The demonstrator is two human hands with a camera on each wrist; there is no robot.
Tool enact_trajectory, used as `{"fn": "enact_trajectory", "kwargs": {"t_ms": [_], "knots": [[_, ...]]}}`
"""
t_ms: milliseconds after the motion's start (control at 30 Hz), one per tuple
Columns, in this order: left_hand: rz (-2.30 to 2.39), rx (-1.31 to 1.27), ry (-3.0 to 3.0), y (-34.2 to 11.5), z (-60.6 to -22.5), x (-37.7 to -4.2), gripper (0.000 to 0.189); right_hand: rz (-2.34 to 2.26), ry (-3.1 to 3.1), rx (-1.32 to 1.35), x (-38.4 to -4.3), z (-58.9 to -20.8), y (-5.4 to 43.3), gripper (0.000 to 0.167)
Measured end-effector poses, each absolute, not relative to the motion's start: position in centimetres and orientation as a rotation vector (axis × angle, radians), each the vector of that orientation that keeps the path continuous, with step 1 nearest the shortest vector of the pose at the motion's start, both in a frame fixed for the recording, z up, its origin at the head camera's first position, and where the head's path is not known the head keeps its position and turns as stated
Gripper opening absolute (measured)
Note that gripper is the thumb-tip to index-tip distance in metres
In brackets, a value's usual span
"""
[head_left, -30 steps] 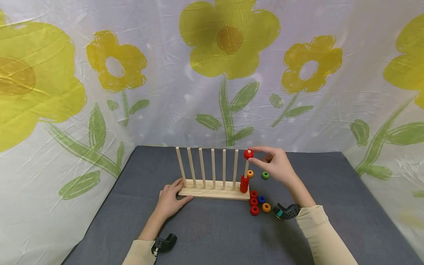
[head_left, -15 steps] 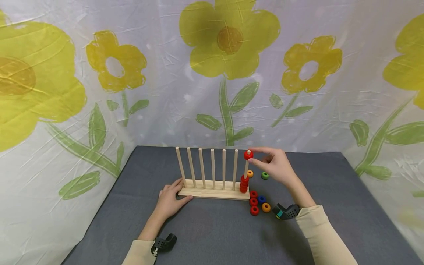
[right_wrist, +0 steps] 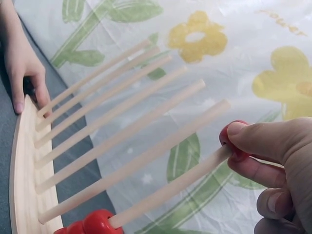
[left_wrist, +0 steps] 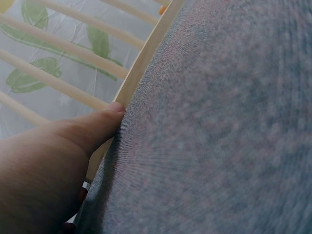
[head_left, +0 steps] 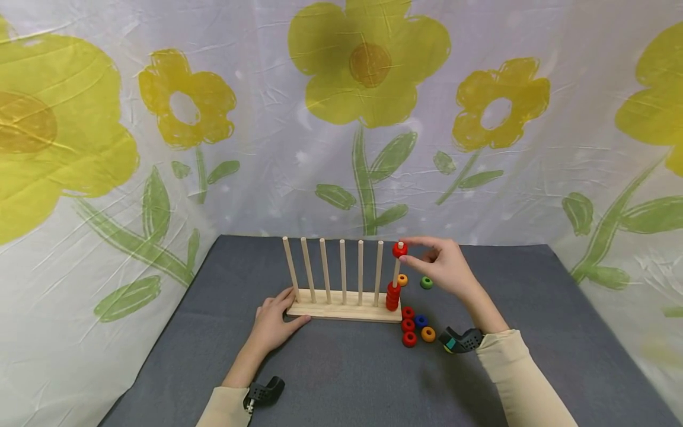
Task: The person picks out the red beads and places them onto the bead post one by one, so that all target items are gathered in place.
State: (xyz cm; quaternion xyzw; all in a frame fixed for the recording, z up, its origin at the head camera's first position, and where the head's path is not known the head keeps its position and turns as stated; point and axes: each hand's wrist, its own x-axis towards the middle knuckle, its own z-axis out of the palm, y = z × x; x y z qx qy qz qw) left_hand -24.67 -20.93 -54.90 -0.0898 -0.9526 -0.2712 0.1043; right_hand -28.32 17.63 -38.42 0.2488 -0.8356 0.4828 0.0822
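Note:
A wooden peg rack (head_left: 341, 311) stands on the table with a row of several upright pegs. My left hand (head_left: 273, 323) grips the left end of its base, thumb along the front edge and fingers round the far side; the left wrist view shows the thumb (left_wrist: 100, 124) against the wood. At the rightmost peg's top, my right hand (head_left: 447, 267) pinches a red bead (head_left: 399, 250) between thumb and forefinger. The peg's tip pokes through that bead's hole. Lower on the same peg sits a stack of red beads (head_left: 393, 296), apart from the held one.
Loose red beads (head_left: 409, 339) lie by the rack's right end, beside a blue bead (head_left: 421, 321) and an orange bead (head_left: 428, 334). Farther back are another orange bead (head_left: 402, 280) and a green bead (head_left: 426, 283). A flower-printed cloth (head_left: 267, 148) hangs behind the table.

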Motion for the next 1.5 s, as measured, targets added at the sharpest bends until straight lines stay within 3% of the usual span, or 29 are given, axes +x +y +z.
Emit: {"fn": "enact_trajectory", "kwargs": {"t_ms": [767, 1100, 1500], "knots": [[-0.807, -0.260, -2.818, -20.9, -54.9, -24.6, 0.082, 1.424, -2.508, 0.726, -28.2, -39.0, 17.9, 0.036], [-0.798, -0.284, -2.788, -21.0, -54.9, -24.7, 0.081, 1.409, -2.481, 0.733, -25.5, -37.6, 18.3, 0.029], [-0.820, -0.269, -2.829, -21.1, -54.9, -24.8, 0.083, 1.501, -2.504, 0.623, -27.5, -46.1, 22.2, 0.029]]}}
